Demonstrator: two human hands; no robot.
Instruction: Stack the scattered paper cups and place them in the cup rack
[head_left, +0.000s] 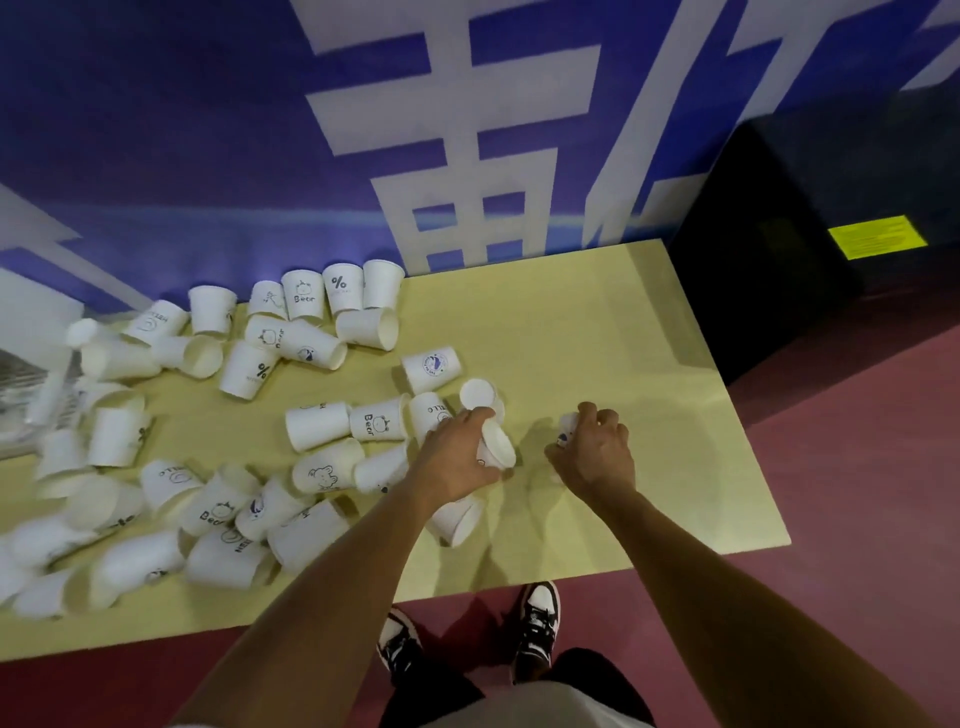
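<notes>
Several white paper cups (317, 425) with printed logos lie scattered over the left and middle of a pale yellow table (597, 322), some upright, some on their sides. My left hand (457, 457) grips one cup (496, 447) tilted on its side, its open mouth facing right. My right hand (595, 449) is curled round another cup (567, 428), mostly hidden under the fingers. An upturned cup (477, 393) stands just behind my left hand. A clear cup rack (31, 395) shows blurred at the far left edge.
A blue wall with large white characters (467, 156) runs along the table's back edge. A black box with a yellow label (810, 249) stands right of the table. The floor (857, 467) is red; my shoes (537, 629) show below the front edge.
</notes>
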